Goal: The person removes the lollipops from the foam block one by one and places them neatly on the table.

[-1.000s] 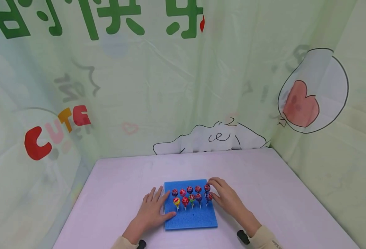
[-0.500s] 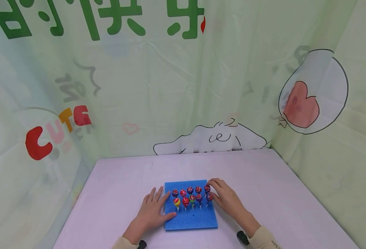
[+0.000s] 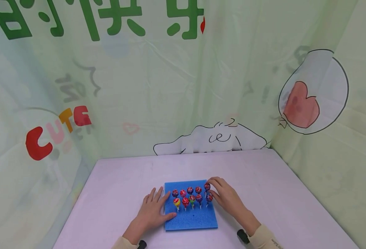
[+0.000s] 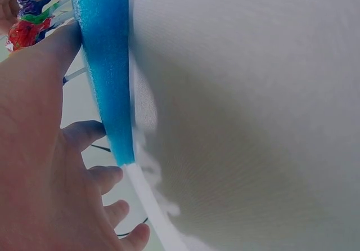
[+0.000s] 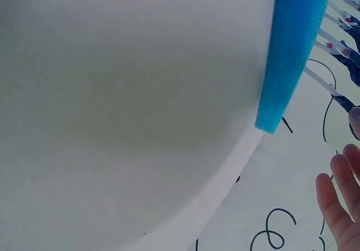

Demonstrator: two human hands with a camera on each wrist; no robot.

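Note:
A blue foam board (image 3: 190, 221) lies on the table, with lollipops standing by their white sticks in two rows across it. My right hand (image 3: 228, 197) pinches the dark-wrapped lollipop (image 3: 207, 186) at the right end of the back row between thumb and finger. Its stick still meets the foam in the right wrist view, below the dark wrapper (image 5: 342, 101). In front of it stands another dark blue lollipop (image 3: 209, 197), near my thumb. My left hand (image 3: 151, 211) lies spread at the board's left edge, with thumb and index finger touching the foam.
The pale table (image 3: 133, 173) reaches back to a light green curtain (image 3: 170, 86) with printed letters and drawings. A yellow-and-red lollipop (image 3: 176, 201) and a red one (image 3: 185, 201) stand at the left of the front row. A small dark hole (image 3: 193, 215) marks the foam in front.
My right fingers and the lollipop they pinch have risen slightly, away from the front lollipop. My left hand and the board have stayed in place.

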